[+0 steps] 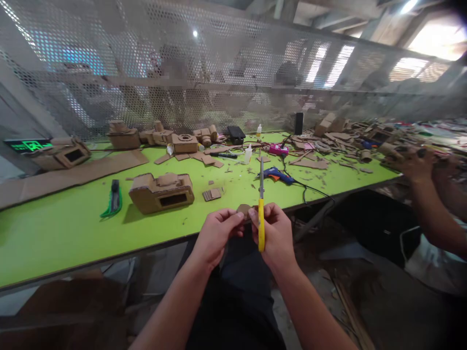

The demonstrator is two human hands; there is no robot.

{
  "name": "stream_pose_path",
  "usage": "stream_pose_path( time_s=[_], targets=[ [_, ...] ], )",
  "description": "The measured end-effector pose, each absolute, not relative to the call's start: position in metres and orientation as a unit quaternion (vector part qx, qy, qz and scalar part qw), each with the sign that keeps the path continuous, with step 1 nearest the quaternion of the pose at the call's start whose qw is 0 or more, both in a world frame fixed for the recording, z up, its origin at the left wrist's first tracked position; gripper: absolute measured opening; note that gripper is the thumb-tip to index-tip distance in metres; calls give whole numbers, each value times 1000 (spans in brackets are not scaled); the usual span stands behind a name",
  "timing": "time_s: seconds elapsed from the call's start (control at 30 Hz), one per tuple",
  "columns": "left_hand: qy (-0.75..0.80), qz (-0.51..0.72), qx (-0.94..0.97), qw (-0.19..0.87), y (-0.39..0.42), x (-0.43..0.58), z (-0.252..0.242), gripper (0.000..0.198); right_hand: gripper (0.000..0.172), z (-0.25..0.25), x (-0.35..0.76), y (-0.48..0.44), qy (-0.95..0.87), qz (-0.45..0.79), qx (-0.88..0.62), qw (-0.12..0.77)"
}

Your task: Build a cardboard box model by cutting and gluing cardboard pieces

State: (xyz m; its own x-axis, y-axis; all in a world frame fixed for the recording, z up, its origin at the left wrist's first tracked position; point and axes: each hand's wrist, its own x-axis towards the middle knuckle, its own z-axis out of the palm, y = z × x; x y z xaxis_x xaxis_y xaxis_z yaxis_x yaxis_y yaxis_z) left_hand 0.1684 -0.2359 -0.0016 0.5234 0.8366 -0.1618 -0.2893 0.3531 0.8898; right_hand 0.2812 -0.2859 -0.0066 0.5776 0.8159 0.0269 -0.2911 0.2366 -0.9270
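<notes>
Just past the table's front edge, my left hand [219, 233] pinches a small rounded piece of cardboard [243, 209] between thumb and fingers. My right hand [275, 233] is closed around yellow-handled scissors [261, 218], their blades pointing up and away from me. Its thumb and fingertips also meet the right side of the cardboard piece. Left of my hands a cardboard camera model [162, 193] stands on the green table [87, 248]. Between the model and my hands lies a little stack of cut cardboard strips [212, 194].
A blue glue gun [277, 175] with a black cord lies beyond the scissors. A green-handled cutter [112, 199] is at left. More cardboard models [184, 143], scraps and a pink device [278, 148] line the back before a perforated metal screen [219, 73]. Another person's hands [419, 165] work at right.
</notes>
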Motion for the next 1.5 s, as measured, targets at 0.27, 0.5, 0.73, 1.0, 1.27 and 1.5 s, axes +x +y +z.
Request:
stream_pose_path(
  time_s=[0.27,0.5,0.73,1.0,1.27,1.5],
  targets=[
    [318,442,392,742,-237,159,1,32,46,-25,283,-302,-318,396,-490,709],
    [308,383,642,588,-230,145,5,22,39,-30,297,-317,-367,369,-488,701],
    [263,284,794,468,-223,142,20,17,54,-15,292,-303,-337,424,-494,679],
    [284,323,632,644,-218,155,0,26,51,-30,278,-302,-300,444,-494,685],
    [233,304,672,634,-224,147,8,22,45,-27,278,-302,-293,377,-488,730],
    [290,384,592,647,-239,154,13,25,43,-26,278,-311,-359,334,-521,699]
  ],
)
